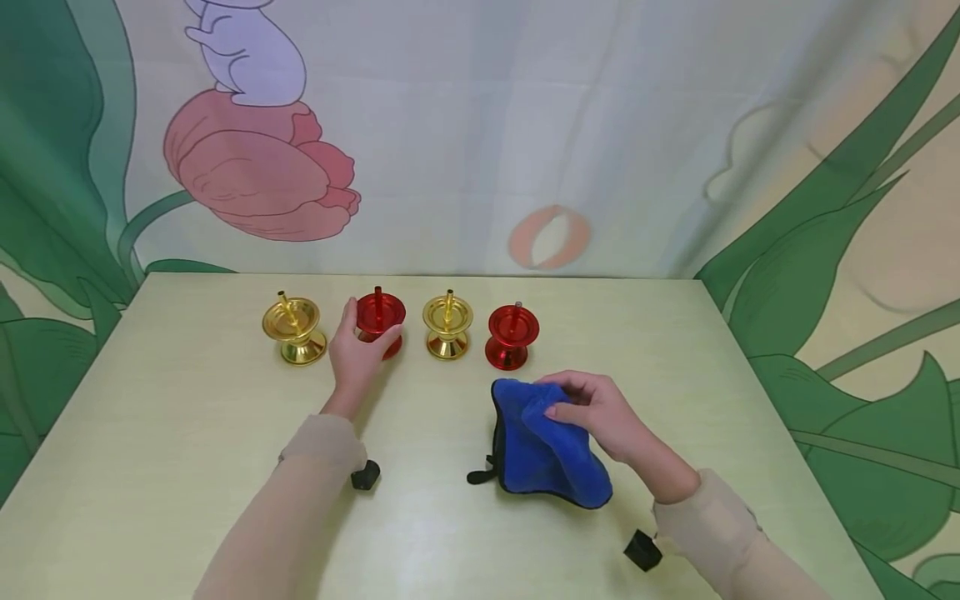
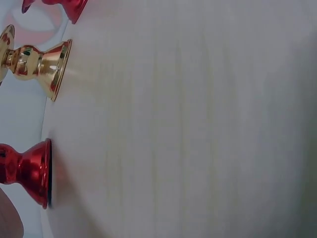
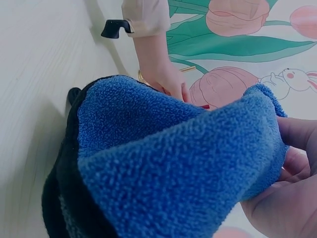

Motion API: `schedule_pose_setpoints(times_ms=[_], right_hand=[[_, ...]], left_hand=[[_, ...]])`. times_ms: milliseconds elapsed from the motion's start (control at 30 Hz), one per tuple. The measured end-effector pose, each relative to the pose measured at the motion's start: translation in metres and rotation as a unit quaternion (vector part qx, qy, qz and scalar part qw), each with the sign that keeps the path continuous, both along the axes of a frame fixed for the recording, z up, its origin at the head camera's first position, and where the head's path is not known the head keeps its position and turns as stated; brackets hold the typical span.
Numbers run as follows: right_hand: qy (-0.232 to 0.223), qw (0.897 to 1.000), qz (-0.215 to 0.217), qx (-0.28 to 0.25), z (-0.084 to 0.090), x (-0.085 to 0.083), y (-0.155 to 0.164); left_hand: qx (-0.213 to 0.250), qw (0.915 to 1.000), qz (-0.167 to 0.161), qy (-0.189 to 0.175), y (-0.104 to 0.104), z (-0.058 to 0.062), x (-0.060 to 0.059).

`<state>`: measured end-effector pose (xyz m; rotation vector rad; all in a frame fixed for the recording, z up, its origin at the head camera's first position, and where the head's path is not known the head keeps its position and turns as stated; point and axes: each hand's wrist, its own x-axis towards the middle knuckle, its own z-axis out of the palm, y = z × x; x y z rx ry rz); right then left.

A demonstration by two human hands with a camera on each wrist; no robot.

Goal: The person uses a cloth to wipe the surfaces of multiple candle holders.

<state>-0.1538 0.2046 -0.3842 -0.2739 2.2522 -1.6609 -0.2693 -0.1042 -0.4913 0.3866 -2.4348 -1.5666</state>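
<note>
Four small candle holders stand in a row at the far side of the table (image 1: 187, 417): gold (image 1: 294, 327), red (image 1: 380, 315), gold (image 1: 447, 326), red (image 1: 512, 336). My left hand (image 1: 362, 343) grips the left red holder, fingers on its left and thumb on its right. In the left wrist view this red holder (image 2: 30, 171) stands on its base, with a gold holder (image 2: 38, 65) beyond it. My right hand (image 1: 583, 407) pinches a bunched blue cloth (image 1: 543, 454) with a black edge, which rests on the table. The blue cloth (image 3: 163, 148) fills the right wrist view, with my right hand's fingers (image 3: 292, 173) curled round it.
A printed curtain with leaves and pink flowers (image 1: 258, 179) hangs behind the table. Small black wrist camera mounts (image 1: 365, 476) show under both sleeves. The table's right edge (image 1: 757, 392) runs near my right arm.
</note>
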Motion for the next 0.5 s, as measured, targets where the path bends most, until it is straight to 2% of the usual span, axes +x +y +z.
schedule_pose_setpoints(times_ms=[233, 300, 433, 500], right_hand=[[0.003, 1.000, -0.001, 0.004, 0.002, 0.000, 0.001], [0.004, 1.000, -0.002, 0.007, 0.002, 0.000, 0.002], [0.006, 1.000, -0.006, 0.011, 0.002, -0.001, 0.003], [0.010, 1.000, -0.007, 0.012, 0.003, -0.001, 0.004]], left_hand=[[-0.015, 0.9992, -0.033, -0.015, -0.010, 0.000, 0.005], [-0.019, 0.9991, -0.038, -0.009, -0.011, 0.003, 0.007], [-0.038, 0.9984, -0.034, 0.023, -0.010, 0.012, 0.012], [-0.052, 0.9969, -0.029, 0.051, -0.007, 0.020, 0.016]])
